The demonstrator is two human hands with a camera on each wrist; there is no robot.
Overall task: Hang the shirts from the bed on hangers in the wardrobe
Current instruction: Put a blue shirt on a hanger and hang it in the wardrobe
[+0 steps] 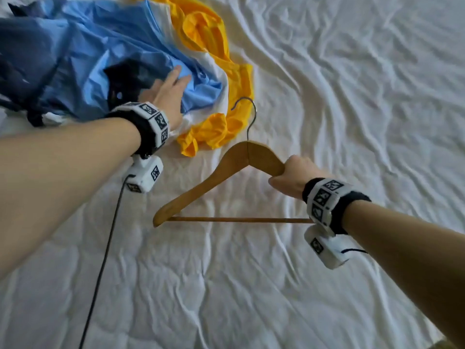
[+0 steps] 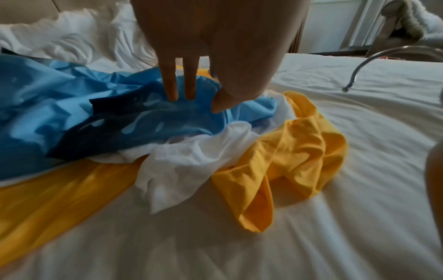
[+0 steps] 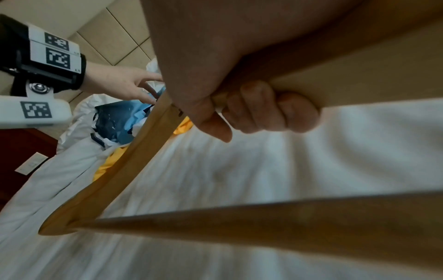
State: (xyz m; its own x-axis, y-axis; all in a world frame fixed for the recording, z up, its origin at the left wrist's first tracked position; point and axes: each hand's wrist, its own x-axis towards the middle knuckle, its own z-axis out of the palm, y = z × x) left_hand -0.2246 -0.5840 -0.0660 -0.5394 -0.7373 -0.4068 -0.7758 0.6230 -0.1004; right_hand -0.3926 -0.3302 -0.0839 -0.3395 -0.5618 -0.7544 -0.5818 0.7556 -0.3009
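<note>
On a bed covered by a rumpled white sheet point(image 1: 327, 96), a person works over a heap of shirts at the far left. Topmost lies a light-blue shirt with a dark navy panel and pale droplet print point(image 2: 72, 106); beneath it a white shirt point(image 2: 191, 166) shows, and under both a bright yellow shirt point(image 2: 299, 151) spills out toward the right and near edges of the heap.

At the heap, the left hand point(image 1: 167, 96) reaches out with its fingers point(image 2: 171, 81) extended almost straight, their tips and the thumb's touching the blue fabric in the left wrist view; nothing is gripped. A black wrist strap with white marker blocks point(image 1: 151, 122) circles that arm, and a dark cable point(image 1: 105, 248) trails from it toward the near edge.

To the right and nearer, the right hand point(image 1: 294, 176) is wrapped tight around the right shoulder of a light-brown wooden hanger with a metal hook point(image 1: 214, 187). Its fingers point(image 3: 258, 108) curl fully around the wood, thumb across them. Held just above the sheet, the hanger points its hook far, toward the yellow shirt's edge, while its crossbar runs left to right on the near side. No shirt is on the hanger yet.
</note>
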